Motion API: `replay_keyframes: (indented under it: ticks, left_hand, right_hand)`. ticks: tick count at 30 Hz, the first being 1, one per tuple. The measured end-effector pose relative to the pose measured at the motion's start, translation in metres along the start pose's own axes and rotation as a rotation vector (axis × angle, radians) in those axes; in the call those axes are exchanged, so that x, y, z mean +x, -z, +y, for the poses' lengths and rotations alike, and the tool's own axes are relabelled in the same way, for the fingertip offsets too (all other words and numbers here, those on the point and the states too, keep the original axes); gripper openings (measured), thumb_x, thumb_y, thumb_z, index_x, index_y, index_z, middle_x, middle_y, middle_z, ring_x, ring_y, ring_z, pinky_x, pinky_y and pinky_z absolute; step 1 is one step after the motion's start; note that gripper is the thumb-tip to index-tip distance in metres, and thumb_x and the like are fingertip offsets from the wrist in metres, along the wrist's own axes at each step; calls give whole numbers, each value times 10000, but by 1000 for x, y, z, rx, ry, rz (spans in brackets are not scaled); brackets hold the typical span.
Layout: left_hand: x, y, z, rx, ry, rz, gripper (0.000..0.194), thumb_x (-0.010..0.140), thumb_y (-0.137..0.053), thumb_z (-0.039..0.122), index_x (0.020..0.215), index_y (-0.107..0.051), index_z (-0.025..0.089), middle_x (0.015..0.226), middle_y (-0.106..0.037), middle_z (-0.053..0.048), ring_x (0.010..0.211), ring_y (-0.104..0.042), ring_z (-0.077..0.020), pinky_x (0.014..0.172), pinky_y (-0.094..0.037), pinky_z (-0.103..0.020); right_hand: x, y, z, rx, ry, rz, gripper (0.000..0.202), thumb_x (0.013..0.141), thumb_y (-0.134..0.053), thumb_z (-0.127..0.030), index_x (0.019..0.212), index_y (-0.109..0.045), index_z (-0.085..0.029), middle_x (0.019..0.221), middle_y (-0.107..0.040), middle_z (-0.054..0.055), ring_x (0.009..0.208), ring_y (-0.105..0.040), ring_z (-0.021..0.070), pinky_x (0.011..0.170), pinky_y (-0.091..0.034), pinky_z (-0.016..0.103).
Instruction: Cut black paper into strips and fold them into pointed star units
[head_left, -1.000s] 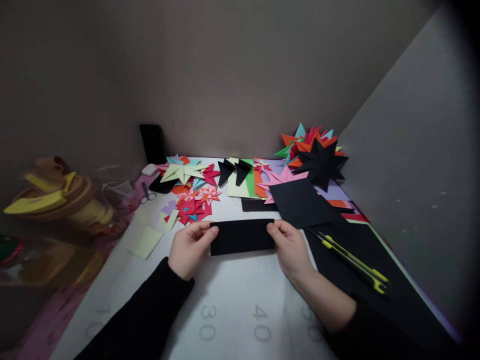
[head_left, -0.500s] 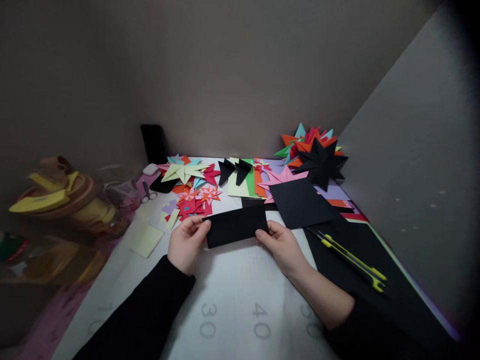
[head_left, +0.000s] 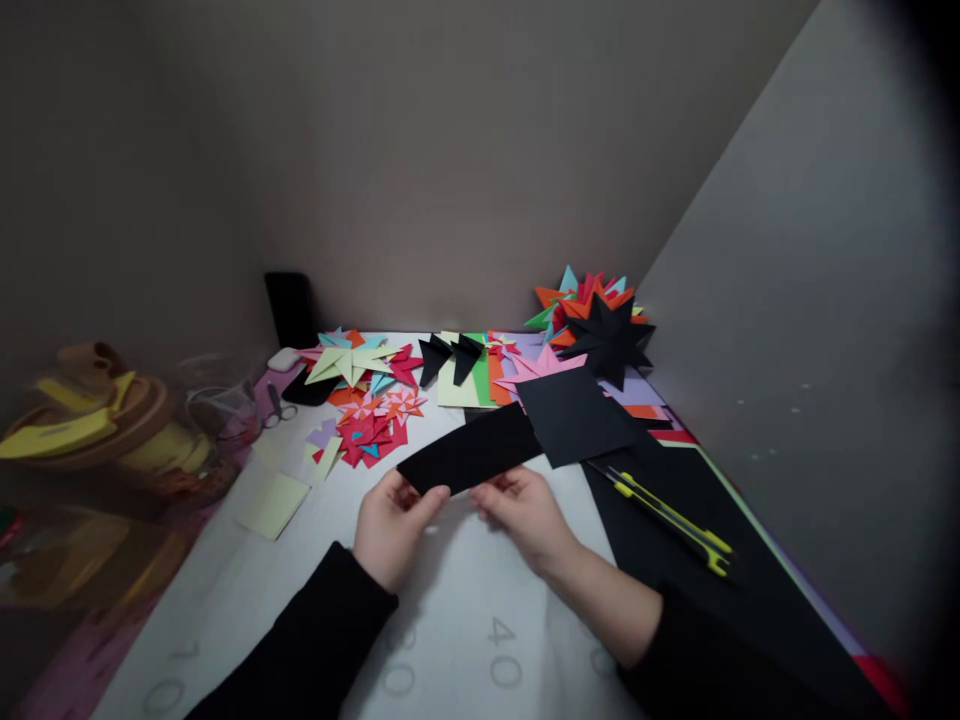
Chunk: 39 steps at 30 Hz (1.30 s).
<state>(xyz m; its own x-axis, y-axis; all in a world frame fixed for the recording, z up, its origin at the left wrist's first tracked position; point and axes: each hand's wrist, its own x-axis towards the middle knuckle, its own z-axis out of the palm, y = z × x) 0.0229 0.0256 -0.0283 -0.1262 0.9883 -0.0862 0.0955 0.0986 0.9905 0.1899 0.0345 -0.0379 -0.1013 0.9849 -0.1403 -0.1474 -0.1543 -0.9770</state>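
A black rectangular strip of paper (head_left: 471,447) is held above the white mat, slanting up to the right. My left hand (head_left: 397,525) pinches its lower left corner, thumb in front and fingers behind. Along the lower edge, near the middle, the thumb and fingers of my right hand (head_left: 525,512) are closed at the paper. A square black sheet (head_left: 576,415) lies just beyond the strip's right end. Two folded black paper pieces (head_left: 450,355) stand behind the strip.
A yellow craft knife (head_left: 671,520) rests on large black paper (head_left: 637,545) at the right. Folded paper stars (head_left: 352,360) lie at the back left; a black star (head_left: 611,340) is at the back right. Left are small scissors (head_left: 277,405), a pale square (head_left: 274,505) and a brown pot (head_left: 150,425).
My right hand has gone from the strip's right end to its lower edge, closer to my left hand. The strip now tilts more, and the camera view has shifted slightly.
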Motion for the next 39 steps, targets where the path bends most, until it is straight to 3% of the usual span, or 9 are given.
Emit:
replay_keyframes:
  ticks: [5, 10, 19, 23, 26, 29, 33, 36, 39]
  left_hand:
    - [-10, -12, -2, 85, -61, -77, 230, 677, -673, 330, 786, -592, 145, 689, -646, -20, 635, -588, -162, 581, -457, -264]
    - [-13, -13, 12, 163, -29, -83, 214, 628, -682, 343, 657, -597, 149, 555, -591, 4, 513, -523, -141, 479, -407, -246]
    - [-1, 7, 12, 138, -39, -15, 222, 610, -685, 338, 642, -562, 156, 540, -554, 18, 475, -485, -122, 430, -366, -224]
    - [-2, 11, 6, 266, -84, 27, 259, 603, -696, 347, 548, -514, 171, 467, -483, 37, 448, -455, -118, 416, -335, -223]
    - [0, 15, 8, 261, -150, -6, 210, 624, -691, 323, 615, -550, 168, 510, -511, 39, 481, -482, -119, 453, -365, -225]
    - [8, 23, 13, 118, -147, 32, 222, 631, -710, 307, 733, -572, 166, 589, -579, 29, 542, -539, -118, 525, -414, -223]
    - [16, 26, 12, -238, -79, 176, 359, 595, -759, 328, 843, -556, 168, 644, -619, 26, 622, -602, -122, 611, -451, -224]
    - [10, 15, 7, -352, -6, 109, 396, 583, -766, 351, 881, -592, 157, 693, -655, -3, 639, -608, -130, 604, -450, -225]
    - [-1, 3, 2, -211, 71, -7, 283, 590, -758, 362, 668, -634, 120, 592, -635, -17, 538, -544, -107, 533, -405, -208]
  right_hand:
    - [-7, -14, 0, -54, -30, -10, 290, 667, -679, -418, 582, -569, -163, 455, -495, -40, 406, -405, 83, 394, -287, 215]
    - [-7, -12, -3, 39, 4, 55, 276, 632, -711, -382, 555, -554, -169, 414, -420, -68, 395, -319, 67, 393, -236, 219]
    - [31, 51, -29, 304, 216, 350, 243, 579, -745, -371, 653, -597, -192, 571, -509, -27, 486, -410, 86, 390, -261, 192]
    - [30, 47, -19, 172, 310, 147, 312, 693, -671, -434, 906, -655, -207, 893, -621, 53, 750, -538, 156, 562, -420, 239]
    - [26, 37, -12, -20, 312, 32, 243, 668, -717, -337, 854, -680, -185, 862, -640, 49, 789, -559, 186, 694, -443, 299]
    - [23, 32, -10, -54, 251, 29, 198, 665, -713, -315, 790, -688, -164, 798, -662, 47, 762, -581, 205, 724, -448, 336]
    - [14, 24, -12, -100, 74, -136, 308, 634, -725, -297, 890, -685, -132, 784, -684, 56, 714, -604, 211, 672, -466, 329]
    - [5, 10, -15, -190, 59, -101, 325, 651, -701, -295, 914, -681, -106, 794, -692, 64, 694, -606, 206, 640, -471, 309]
    - [-4, -2, -20, -253, 92, -80, 273, 666, -674, -284, 868, -685, -101, 777, -696, 58, 694, -607, 206, 642, -478, 305]
